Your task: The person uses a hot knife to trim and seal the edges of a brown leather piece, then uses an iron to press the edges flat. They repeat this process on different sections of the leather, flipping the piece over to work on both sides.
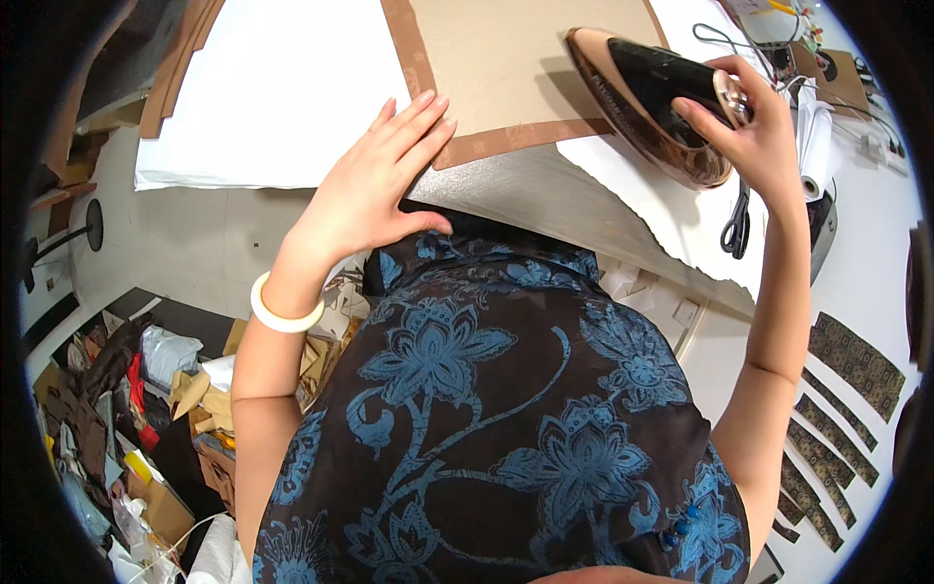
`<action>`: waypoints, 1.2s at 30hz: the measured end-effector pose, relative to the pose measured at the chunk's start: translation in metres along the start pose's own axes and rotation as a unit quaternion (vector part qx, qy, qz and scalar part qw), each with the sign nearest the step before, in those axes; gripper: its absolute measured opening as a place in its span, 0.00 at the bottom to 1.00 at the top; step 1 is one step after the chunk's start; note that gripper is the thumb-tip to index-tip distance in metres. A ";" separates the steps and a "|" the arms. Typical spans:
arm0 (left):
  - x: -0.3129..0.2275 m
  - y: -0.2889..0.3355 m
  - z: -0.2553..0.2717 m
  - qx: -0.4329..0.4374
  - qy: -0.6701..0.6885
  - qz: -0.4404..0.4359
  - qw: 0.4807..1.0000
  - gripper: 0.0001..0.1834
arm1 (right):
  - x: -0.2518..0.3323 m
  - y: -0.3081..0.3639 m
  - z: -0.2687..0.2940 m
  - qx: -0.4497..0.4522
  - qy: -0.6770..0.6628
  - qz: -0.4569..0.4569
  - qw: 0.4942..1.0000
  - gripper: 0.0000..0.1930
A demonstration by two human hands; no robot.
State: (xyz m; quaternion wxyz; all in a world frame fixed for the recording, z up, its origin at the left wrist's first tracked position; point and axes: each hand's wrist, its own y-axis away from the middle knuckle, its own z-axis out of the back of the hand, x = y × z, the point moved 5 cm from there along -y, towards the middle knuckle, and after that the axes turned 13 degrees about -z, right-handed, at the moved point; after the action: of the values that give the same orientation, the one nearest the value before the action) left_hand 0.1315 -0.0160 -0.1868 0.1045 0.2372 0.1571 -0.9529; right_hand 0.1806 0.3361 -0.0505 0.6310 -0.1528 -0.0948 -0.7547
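Nearest the lens, your dark dress with its blue floral print filled the lower middle of the frame, and both bare forearms rose from it toward the table. Your left arm, wearing a smooth white bangle at the wrist, reached up through the centre left; your left hand lay flat and open, fingers spread a little apart, its fingertips resting on the brown border of the tan fabric panel near that panel's lower left corner, gripping nothing. Your right arm ran up the right side of the frame, and your right hand was closed around the rear handle of the iron, a glossy, pointed, boat-shaped body in black and copper tones, tipped up on its edge over the panel's lower right corner at the upper right. The panel looked matte and stiff, with a darker brown band along its edges, and it lay on a white cloth that covered the table in the upper part of the frame; the cloth's lower right edge was ragged. Black scissors lay just beyond that edge, below the iron. Open white cloth stretched to the upper left of your left hand. At the far right, patterned dark strips lay in a row.
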 end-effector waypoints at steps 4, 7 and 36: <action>-0.007 0.007 -0.007 0.026 -0.080 0.017 0.996 0.56 | -0.027 0.029 0.024 -0.087 -0.120 -0.085 0.985 0.23; -0.015 0.001 -0.002 0.001 -0.048 0.032 0.998 0.53 | -0.055 0.043 0.046 -0.159 -0.157 -0.102 0.969 0.23; 0.031 -0.053 -0.001 -0.222 -0.051 0.135 0.964 0.35 | -0.192 0.065 0.210 -0.355 -0.309 -0.066 0.880 0.27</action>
State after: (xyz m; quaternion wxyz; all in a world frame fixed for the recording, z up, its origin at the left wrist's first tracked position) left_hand 0.0908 0.0296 -0.1900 0.2900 0.1782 0.3261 -0.8819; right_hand 0.2974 0.5717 0.0760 0.4219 -0.5854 -0.0206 -0.6920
